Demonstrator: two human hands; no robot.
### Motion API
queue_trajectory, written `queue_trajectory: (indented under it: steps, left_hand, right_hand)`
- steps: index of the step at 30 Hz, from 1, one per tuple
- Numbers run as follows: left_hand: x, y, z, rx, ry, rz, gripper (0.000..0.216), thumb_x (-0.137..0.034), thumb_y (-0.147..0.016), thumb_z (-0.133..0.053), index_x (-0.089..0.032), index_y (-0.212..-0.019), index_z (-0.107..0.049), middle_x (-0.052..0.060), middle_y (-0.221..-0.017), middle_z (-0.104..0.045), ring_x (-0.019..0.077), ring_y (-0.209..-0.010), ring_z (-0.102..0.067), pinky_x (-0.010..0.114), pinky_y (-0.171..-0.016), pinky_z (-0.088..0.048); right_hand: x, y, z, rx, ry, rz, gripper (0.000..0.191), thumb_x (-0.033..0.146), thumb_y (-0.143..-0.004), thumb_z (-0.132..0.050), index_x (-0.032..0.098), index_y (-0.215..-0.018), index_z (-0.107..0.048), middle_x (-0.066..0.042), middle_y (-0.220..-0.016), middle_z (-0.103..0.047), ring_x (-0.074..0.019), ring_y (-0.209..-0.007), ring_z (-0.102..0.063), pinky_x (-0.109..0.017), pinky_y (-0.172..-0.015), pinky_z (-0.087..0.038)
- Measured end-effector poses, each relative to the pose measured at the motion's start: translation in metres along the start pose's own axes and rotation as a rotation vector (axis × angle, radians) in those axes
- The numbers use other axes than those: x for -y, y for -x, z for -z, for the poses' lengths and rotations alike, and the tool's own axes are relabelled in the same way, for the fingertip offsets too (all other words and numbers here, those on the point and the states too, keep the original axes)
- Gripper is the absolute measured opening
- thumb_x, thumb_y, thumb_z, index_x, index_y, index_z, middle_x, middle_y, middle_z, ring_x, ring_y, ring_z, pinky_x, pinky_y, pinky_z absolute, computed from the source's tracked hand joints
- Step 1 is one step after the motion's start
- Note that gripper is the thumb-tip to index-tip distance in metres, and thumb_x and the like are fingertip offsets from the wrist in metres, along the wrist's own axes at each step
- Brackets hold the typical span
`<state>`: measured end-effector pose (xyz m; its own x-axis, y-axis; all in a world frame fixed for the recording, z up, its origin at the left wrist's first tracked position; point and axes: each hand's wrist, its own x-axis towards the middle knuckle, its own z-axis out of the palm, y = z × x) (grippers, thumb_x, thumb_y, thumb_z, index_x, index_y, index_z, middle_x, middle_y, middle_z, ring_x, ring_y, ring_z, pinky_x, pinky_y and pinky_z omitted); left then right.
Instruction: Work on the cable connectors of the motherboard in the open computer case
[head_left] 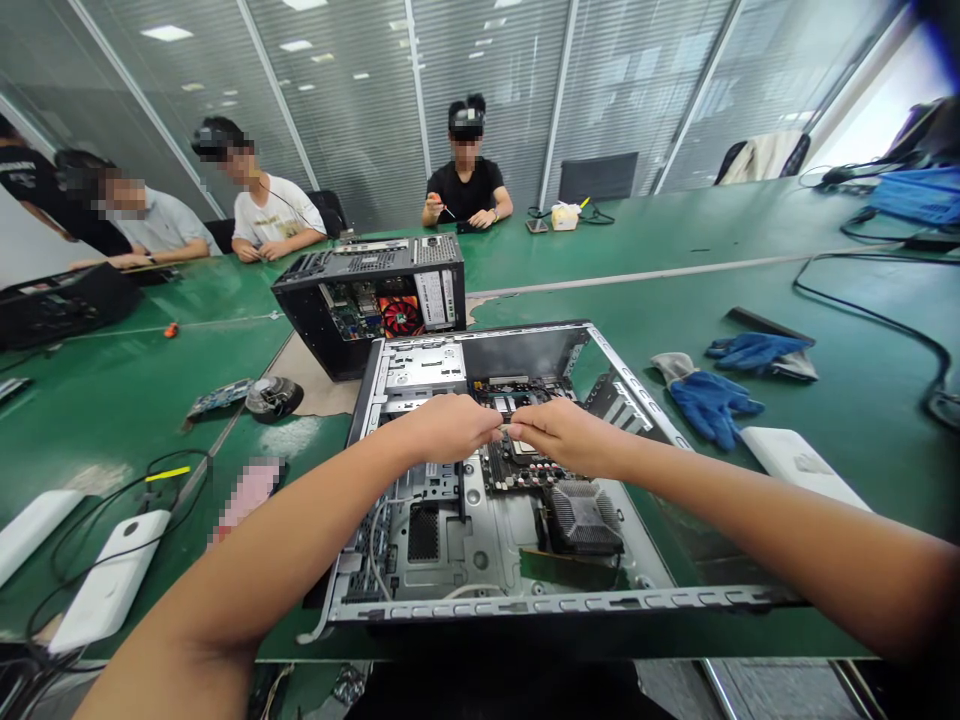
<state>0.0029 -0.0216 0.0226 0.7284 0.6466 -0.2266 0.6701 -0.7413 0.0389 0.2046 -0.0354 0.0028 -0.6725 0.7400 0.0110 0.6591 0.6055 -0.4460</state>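
Open room above the near case floor [499, 537].
Heatsink [585, 517] blocks its right; a tower [341, 335] stands behind, to the left.

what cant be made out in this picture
All in the head view:
Anything between the left hand and right hand: covered by fingers.
Part of the motherboard: hidden behind both hands.
Lower right of the standing tower: behind the open case.
Print on its white label: too small.
Black case at far left: cut off by the picture's edge.

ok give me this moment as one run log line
left hand: over open computer case, close to right hand; right hand: over motherboard; anything held: unclear; heatsink: inside case; blue gloves: right of case
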Motion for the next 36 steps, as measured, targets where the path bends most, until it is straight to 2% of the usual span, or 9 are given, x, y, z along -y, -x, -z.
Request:
queue_trajectory:
  steps: [5, 8, 12, 16, 21, 24, 29, 33, 36]
  left_hand:
    - [0.0, -0.001, 0.003, 0.029, 0.035, -0.058, 0.033, -0.037, -0.097, -0.032, -0.018, -0.087, -0.057, 0.005, -0.077, -0.064, 0.0174, -0.065, -0.055, 0.028, -0.056, -0.031]
    - [0.0, -0.001, 0.004, 0.023, 0.044, -0.075, 0.035, -0.038, -0.098, -0.031, -0.018, -0.086, -0.057, 0.005, -0.076, -0.064, 0.0168, -0.065, -0.055, 0.028, -0.057, -0.032]
    - [-0.001, -0.001, 0.003, 0.01, 0.019, -0.061, 0.033, -0.037, -0.097, -0.032, -0.018, -0.087, -0.058, 0.005, -0.077, -0.064, 0.0175, -0.065, -0.056, 0.028, -0.057, -0.033]
    - [0.0, -0.001, 0.002, -0.006, -0.004, -0.026, 0.034, -0.037, -0.096, -0.032, -0.018, -0.088, -0.059, 0.005, -0.077, -0.065, 0.0178, -0.066, -0.057, 0.028, -0.057, -0.034]
    - [0.001, 0.0, -0.001, -0.008, -0.014, 0.002, 0.034, -0.04, -0.096, -0.032, -0.02, -0.09, -0.059, 0.006, -0.077, -0.065, 0.0177, -0.065, -0.058, 0.028, -0.057, -0.035]
    - [-0.001, 0.0, 0.0, 0.01, -0.023, 0.023, 0.034, -0.04, -0.096, -0.033, -0.02, -0.092, -0.06, 0.007, -0.079, -0.066, 0.0186, -0.066, -0.059, 0.029, -0.059, -0.037]
    - [-0.004, -0.001, 0.003, 0.05, -0.033, 0.003, 0.034, -0.039, -0.096, -0.032, -0.019, -0.093, -0.06, 0.008, -0.081, -0.066, 0.0203, -0.068, -0.06, 0.03, -0.06, -0.039]
    - [-0.002, -0.002, 0.002, 0.034, -0.024, -0.006, 0.035, -0.038, -0.096, -0.032, -0.018, -0.093, -0.06, 0.009, -0.081, -0.066, 0.0203, -0.068, -0.06, 0.03, -0.06, -0.039]
    - [0.0, -0.002, 0.001, 0.019, -0.018, 0.002, 0.034, -0.038, -0.096, -0.033, -0.017, -0.091, -0.06, 0.009, -0.079, -0.066, 0.02, -0.068, -0.061, 0.03, -0.06, -0.039]
  right_hand:
    - [-0.001, 0.003, -0.005, -0.035, 0.159, 0.012, 0.031, 0.034, -0.096, -0.035, 0.019, -0.075, -0.051, -0.003, -0.068, -0.056, -0.0142, -0.061, -0.047, -0.027, -0.057, -0.023]
    - [0.001, 0.004, -0.004, -0.019, 0.112, 0.013, 0.031, 0.034, -0.096, -0.034, 0.019, -0.073, -0.048, -0.002, -0.065, -0.053, -0.0135, -0.058, -0.044, -0.027, -0.056, -0.023]
    - [0.002, 0.003, 0.0, -0.012, -0.046, 0.001, 0.034, 0.034, -0.096, -0.034, 0.02, -0.066, -0.043, 0.002, -0.056, -0.042, -0.0117, -0.052, -0.036, -0.027, -0.055, -0.023]
    - [0.0, -0.001, 0.0, -0.008, -0.231, -0.024, 0.034, 0.036, -0.094, -0.036, 0.02, -0.064, -0.043, 0.004, -0.054, -0.04, -0.0112, -0.052, -0.038, -0.026, -0.055, -0.028]
    - [-0.003, -0.004, -0.002, 0.174, -0.664, -0.175, 0.031, 0.04, -0.092, -0.037, 0.019, -0.071, -0.048, 0.007, -0.048, -0.041, -0.0093, -0.039, -0.039, -0.024, -0.045, -0.031]
    - [-0.005, -0.005, -0.002, 0.228, -0.777, -0.193, 0.032, 0.043, -0.092, -0.039, 0.019, -0.073, -0.049, 0.007, -0.048, -0.043, -0.0084, -0.037, -0.04, -0.023, -0.043, -0.033]
    - [-0.004, -0.005, 0.004, 0.222, -0.529, -0.154, 0.027, 0.036, -0.091, -0.042, 0.018, -0.071, -0.049, 0.003, -0.054, -0.051, -0.0111, -0.048, -0.051, -0.025, -0.052, -0.039]
    - [0.001, -0.008, 0.01, 0.176, -0.316, -0.111, 0.028, 0.029, -0.09, -0.041, 0.019, -0.064, -0.048, 0.0, -0.057, -0.055, -0.0128, -0.055, -0.051, -0.027, -0.058, -0.038]
    - [0.004, -0.012, 0.01, 0.172, -0.275, -0.132, 0.027, 0.026, -0.089, -0.041, 0.019, -0.065, -0.049, -0.001, -0.059, -0.058, -0.0139, -0.057, -0.052, -0.027, -0.059, -0.038]
